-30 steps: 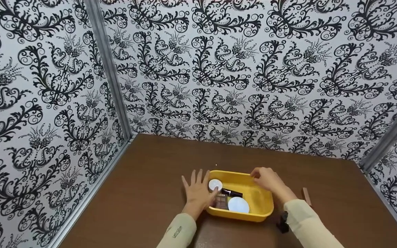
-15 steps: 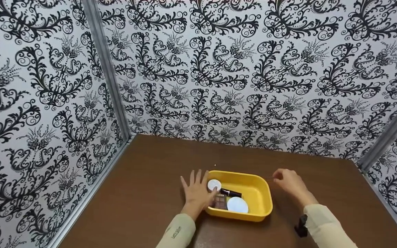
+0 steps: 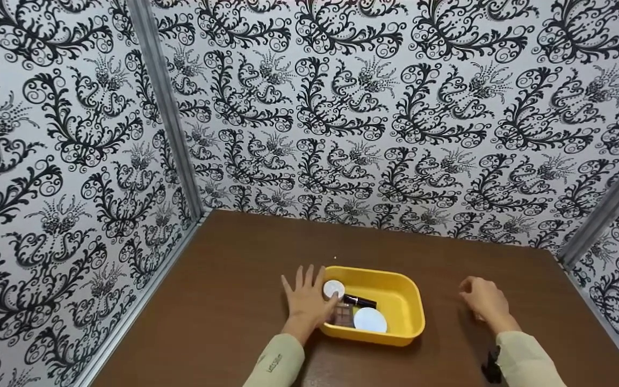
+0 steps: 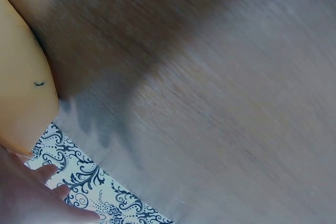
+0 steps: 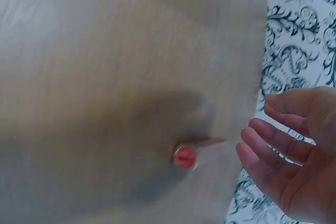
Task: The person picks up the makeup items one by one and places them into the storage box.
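Note:
A yellow plastic tub [image 3: 417, 306] stands on the brown table. My left hand [image 3: 307, 303] rests at its left rim, fingers spread straight outside and thumb reaching inside by a small white round lid [image 3: 333, 288]. Also in the tub are a black tube [image 3: 360, 301], a brown palette with square sections [image 3: 343, 316] and a larger white disc [image 3: 371, 320]. To the right of the tub, my right hand [image 3: 487, 302] hovers with loosely bent fingers and holds nothing. The right wrist view shows a slim tube with a red round end [image 5: 185, 157] near its fingers; the hand mostly hides it in the head view.
Brown table surface [image 3: 234, 301] surrounds the tub. Black-and-white patterned walls [image 3: 352, 123] rise behind and at the sides, with grey metal posts [image 3: 172, 118] at the corners. A small black item [image 3: 491, 368] sits by the right sleeve.
My right hand has moved right, from above the tub's back right rim to over the table near the slim tube. The left hand and the tub have stayed almost in place.

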The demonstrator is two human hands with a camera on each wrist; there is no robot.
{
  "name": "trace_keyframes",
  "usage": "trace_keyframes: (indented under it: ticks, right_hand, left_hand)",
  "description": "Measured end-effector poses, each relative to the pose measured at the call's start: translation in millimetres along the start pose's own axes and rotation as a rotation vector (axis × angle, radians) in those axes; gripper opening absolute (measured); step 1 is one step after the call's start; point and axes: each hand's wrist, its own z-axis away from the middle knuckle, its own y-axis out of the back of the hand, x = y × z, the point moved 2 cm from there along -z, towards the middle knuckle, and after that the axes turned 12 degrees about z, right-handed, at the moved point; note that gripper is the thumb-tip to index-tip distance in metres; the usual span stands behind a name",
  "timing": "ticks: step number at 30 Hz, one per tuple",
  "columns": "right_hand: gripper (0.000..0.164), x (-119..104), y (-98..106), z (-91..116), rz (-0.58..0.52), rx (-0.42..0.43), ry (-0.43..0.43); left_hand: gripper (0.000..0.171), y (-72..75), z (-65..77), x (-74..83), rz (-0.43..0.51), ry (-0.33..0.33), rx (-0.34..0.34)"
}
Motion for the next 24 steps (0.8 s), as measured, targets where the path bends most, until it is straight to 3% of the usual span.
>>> trace_keyframes:
  ticks: [14, 24]
  right_hand:
    - [0.027, 30, -12, 14, -0.01, -0.029, -0.067]
    - [0.032, 33, -20, 15, -0.001, -0.036, -0.096]
  left_hand:
    - [0.076, 2.3, 0.0, 2.1, 0.009, 0.008, -0.007]
    - [0.076, 1.3, 0.7, 1.2, -0.025, 0.021, -0.04]
